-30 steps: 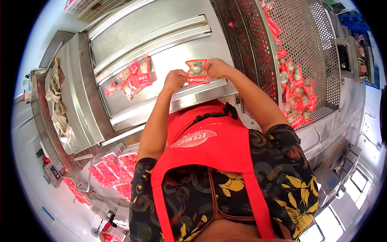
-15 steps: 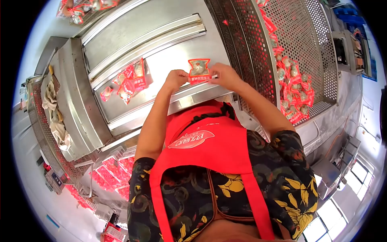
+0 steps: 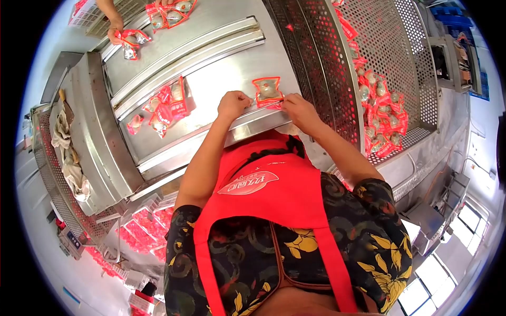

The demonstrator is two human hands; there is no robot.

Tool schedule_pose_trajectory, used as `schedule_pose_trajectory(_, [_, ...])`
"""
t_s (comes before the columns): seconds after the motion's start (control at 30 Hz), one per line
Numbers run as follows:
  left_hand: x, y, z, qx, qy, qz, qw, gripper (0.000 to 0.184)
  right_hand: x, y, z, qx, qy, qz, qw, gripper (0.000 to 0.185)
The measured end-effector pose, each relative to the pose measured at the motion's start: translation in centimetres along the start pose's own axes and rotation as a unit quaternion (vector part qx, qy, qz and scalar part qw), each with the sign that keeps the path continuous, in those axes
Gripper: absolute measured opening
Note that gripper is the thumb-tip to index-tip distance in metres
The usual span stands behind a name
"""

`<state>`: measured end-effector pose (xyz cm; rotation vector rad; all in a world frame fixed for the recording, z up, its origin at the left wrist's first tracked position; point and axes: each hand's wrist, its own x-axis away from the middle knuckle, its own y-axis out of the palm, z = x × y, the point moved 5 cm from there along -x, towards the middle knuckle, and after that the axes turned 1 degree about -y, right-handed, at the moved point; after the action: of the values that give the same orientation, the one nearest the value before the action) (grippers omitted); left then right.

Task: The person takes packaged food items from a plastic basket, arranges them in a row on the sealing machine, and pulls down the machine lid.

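Observation:
A clear-fronted packet with red edges (image 3: 268, 89) lies on the metal surface in front of me, something pale and rounded inside it. My right hand (image 3: 302, 112) pinches the packet's near right corner. To the left of the packet, my left hand (image 3: 233, 105) is closed with its fingers curled. A narrow gap separates its fingertips from the packet's clear part, and whether they hold anything is hidden. The packet's red lower strip lies along the metal front ledge (image 3: 253, 123), between my two hands.
Several red packets (image 3: 167, 105) lie to the left on the metal surface. Across a raised metal bar (image 3: 184, 60), another person's hand (image 3: 115, 30) holds a red packet (image 3: 132, 43). On my right, a perforated metal tray (image 3: 421, 89) holds several filled packets (image 3: 382, 113).
The packet has shifted slightly right, and my left fingers have come away from its clear part. Another person's hands and packets have appeared at the upper left.

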<state>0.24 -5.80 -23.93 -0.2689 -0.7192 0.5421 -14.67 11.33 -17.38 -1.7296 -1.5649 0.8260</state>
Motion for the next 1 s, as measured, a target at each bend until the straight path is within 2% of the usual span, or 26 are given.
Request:
schedule_pose_trajectory(0.1, [-0.2, 0.2, -0.9, 0.055, -0.017, -0.002, 0.998, 0.021, 1.0, 0.3, 0.4, 0.001, 0.022, 0.010, 1.000, 0.025])
schedule_pose_trajectory(0.17, [-0.5, 0.7, -1.4, 0.051, -0.032, -0.024, 0.998, 0.023, 1.1, -0.4, 0.2, -0.094, 0.121, 0.092, 0.984, 0.031])
schedule_pose_trajectory(0.2, [0.1, 0.8, -0.6, 0.068, 0.006, 0.000, 0.998, 0.025, 1.1, -0.4, -0.1, -0.095, 0.121, 0.092, 0.984, 0.031])
schedule_pose_trajectory(0.23, [1.1, 0.7, 0.5, 0.085, 0.045, 0.024, 0.995, 0.029, 1.0, -0.7, -0.6, -0.048, 0.092, 0.103, 0.989, 0.032])
schedule_pose_trajectory(0.27, [2.1, 0.6, 1.8, 0.037, 0.090, 0.037, 0.995, 0.032, 1.0, -0.9, -1.0, -0.001, 0.062, 0.113, 0.992, 0.032])
schedule_pose_trajectory(0.37, [3.1, 1.3, 1.7, 0.027, 0.124, 0.068, 0.990, 0.030, 0.7, 0.6, -1.3, 0.021, 0.016, 0.124, 0.992, 0.026])
schedule_pose_trajectory(0.5, [3.1, 1.4, 0.9, 0.064, 0.102, 0.055, 0.991, 0.021, -0.5, 1.9, -1.8, 0.099, 0.037, 0.123, 0.987, 0.020])
schedule_pose_trajectory(0.6, [3.5, 0.8, 0.9, 0.116, 0.112, 0.059, 0.985, 0.020, -0.7, 2.4, -2.3, 0.107, -0.011, 0.132, 0.985, 0.014])
schedule_pose_trajectory(0.63, [3.9, 0.6, 1.1, 0.115, 0.112, 0.060, 0.985, 0.020, -0.4, 2.5, -2.9, 0.084, -0.058, 0.130, 0.986, 0.014])
schedule_pose_trajectory(0.67, [4.5, 0.3, 1.3, 0.085, 0.138, 0.071, 0.984, 0.022, 0.0, 2.6, -3.4, 0.061, -0.105, 0.128, 0.984, 0.014])
schedule_pose_trajectory(0.73, [5.9, -0.3, 2.6, 0.057, 0.165, 0.084, 0.981, 0.024, 0.4, 2.0, -2.8, 0.068, -0.091, 0.145, 0.983, 0.014])
schedule_pose_trajectory(0.8, [8.2, 0.0, 5.9, -0.114, 0.368, 0.117, 0.915, 0.033, 1.0, 1.5, -2.1, 0.075, -0.076, 0.162, 0.981, 0.013])
schedule_pose_trajectory(0.9, [7.9, 1.5, 5.6, -0.182, 0.371, 0.106, 0.904, 0.037, 1.3, 0.9, -1.0, 0.074, -0.058, 0.187, 0.978, 0.015])
schedule_pose_trajectory(1.0, [7.4, 2.3, 5.9, -0.191, 0.392, 0.101, 0.894, 0.037, 1.5, 0.6, -0.5, 0.076, -0.047, 0.187, 0.978, 0.016])
